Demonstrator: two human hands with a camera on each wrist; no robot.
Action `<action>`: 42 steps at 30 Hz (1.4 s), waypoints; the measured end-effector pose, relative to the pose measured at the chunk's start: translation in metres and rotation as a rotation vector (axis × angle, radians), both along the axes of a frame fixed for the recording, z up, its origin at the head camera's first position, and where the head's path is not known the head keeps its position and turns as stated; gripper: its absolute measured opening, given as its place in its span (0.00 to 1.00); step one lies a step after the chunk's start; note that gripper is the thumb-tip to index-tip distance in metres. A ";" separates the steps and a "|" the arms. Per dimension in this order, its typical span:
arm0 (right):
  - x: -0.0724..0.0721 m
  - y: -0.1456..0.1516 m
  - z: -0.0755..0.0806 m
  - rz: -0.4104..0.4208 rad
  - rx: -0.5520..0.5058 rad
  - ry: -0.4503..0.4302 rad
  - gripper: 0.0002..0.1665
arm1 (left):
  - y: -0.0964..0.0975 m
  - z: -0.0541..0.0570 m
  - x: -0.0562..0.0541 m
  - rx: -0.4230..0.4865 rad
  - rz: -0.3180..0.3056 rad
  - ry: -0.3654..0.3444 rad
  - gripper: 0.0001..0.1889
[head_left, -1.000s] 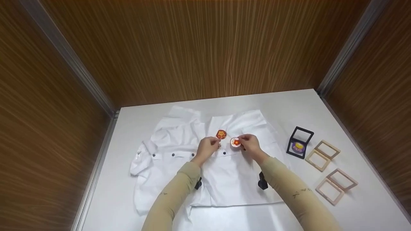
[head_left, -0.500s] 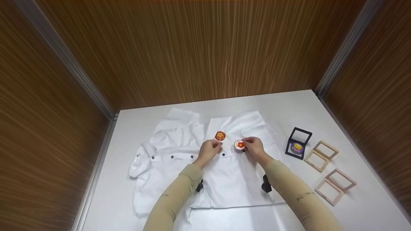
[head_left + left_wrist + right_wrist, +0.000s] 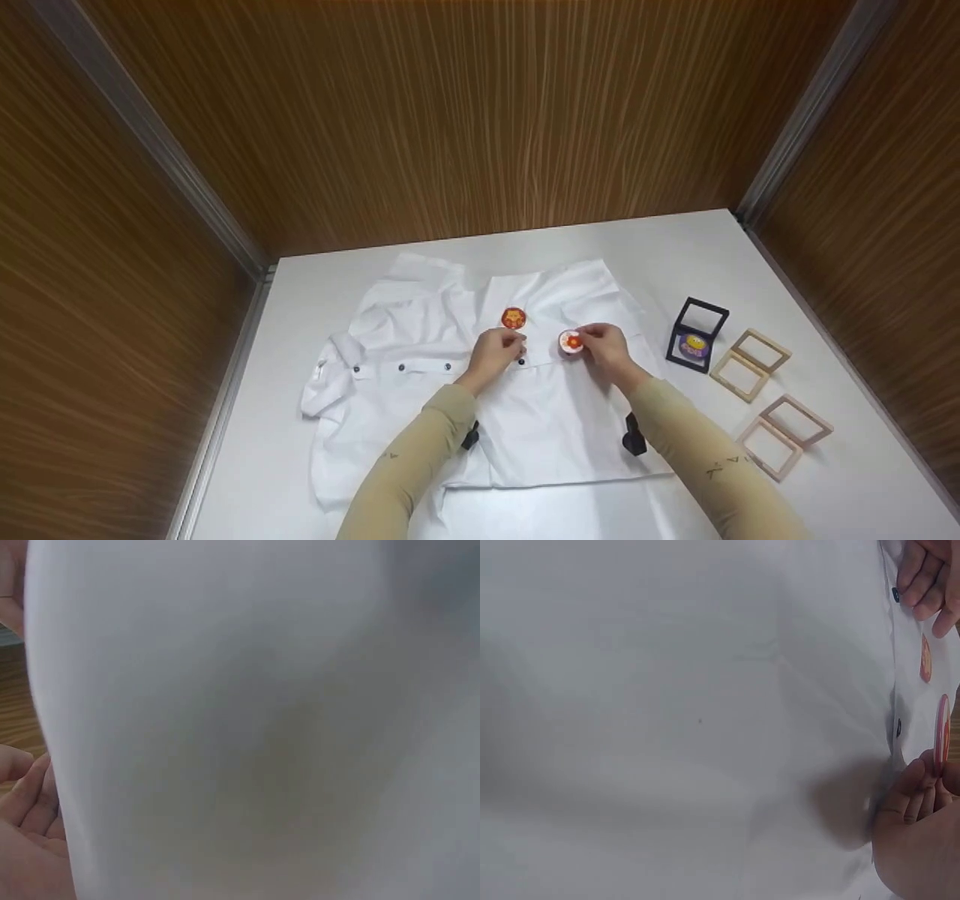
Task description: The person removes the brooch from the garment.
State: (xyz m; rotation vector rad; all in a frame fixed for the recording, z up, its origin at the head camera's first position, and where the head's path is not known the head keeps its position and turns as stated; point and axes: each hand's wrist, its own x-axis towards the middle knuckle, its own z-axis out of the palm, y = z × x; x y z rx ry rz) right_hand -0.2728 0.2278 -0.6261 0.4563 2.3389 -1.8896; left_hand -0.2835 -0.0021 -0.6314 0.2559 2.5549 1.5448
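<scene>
A white shirt [image 3: 547, 420] with dark buttons lies spread on the table. My right hand [image 3: 606, 351] pinches a round white pin badge [image 3: 568, 343] with a red flower, just over the button strip. In the right wrist view the badge [image 3: 942, 731] shows edge-on, tilted up from the cloth. A round red badge [image 3: 513, 318] with a yellow figure lies on the shirt, up and left of it. My left hand [image 3: 495, 354] is just below that red badge, fingers loosely bent near a button, nothing visible in them. White fabric fills most of the left wrist view.
On the right side of the table stand a black open case [image 3: 688, 352] with a purple and yellow badge, a gold open case [image 3: 740, 375] and a pink open case [image 3: 772, 447]. Brown wood-grain panels [image 3: 480, 120] enclose the table [image 3: 315, 277].
My right hand has moved right and slightly down with the white badge, away from the red one. My left hand has shifted slightly down and right; the red badge stays on the shirt.
</scene>
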 end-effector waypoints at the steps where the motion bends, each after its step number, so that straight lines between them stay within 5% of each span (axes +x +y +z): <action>1: 0.000 0.001 0.000 0.001 0.000 -0.003 0.13 | 0.000 0.000 0.000 -0.005 -0.001 0.002 0.11; 14: 0.004 0.012 0.000 0.030 0.084 -0.062 0.14 | 0.006 -0.001 0.000 -0.005 -0.013 0.021 0.10; 42: 0.014 0.028 0.003 -0.014 0.095 -0.046 0.14 | 0.019 0.004 0.007 0.036 -0.056 0.000 0.11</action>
